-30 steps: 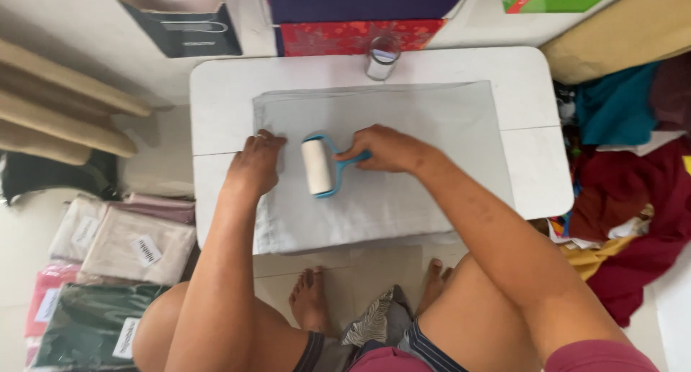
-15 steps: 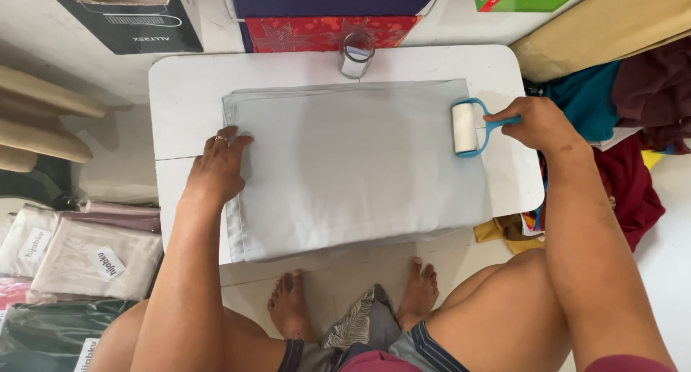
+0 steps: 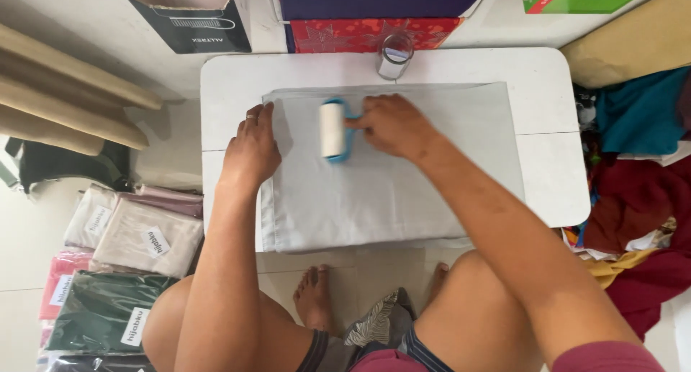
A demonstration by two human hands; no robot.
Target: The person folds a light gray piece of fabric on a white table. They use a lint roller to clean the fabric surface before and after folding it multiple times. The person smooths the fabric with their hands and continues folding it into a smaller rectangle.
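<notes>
A folded pale grey cloth (image 3: 403, 192) lies flat on a small white table (image 3: 547, 106). My right hand (image 3: 392, 126) grips the blue handle of a lint roller (image 3: 333, 130), whose white roll rests on the cloth's upper left part. My left hand (image 3: 250, 147) presses flat on the cloth's left edge, fingers together, a ring on one finger. The two hands are about a roller's width apart.
A clear glass jar (image 3: 394, 55) stands at the table's far edge. Boxes (image 3: 191, 16) line the wall behind. Packaged folded fabrics (image 3: 122, 271) are stacked on the floor at left; loose coloured clothes (image 3: 640, 199) pile at right. My bare feet (image 3: 317, 296) are under the table.
My right hand has swept the lint roller from the cloth's right edge back across to its left part. The left hand has stayed holding the cloth's left edge.
</notes>
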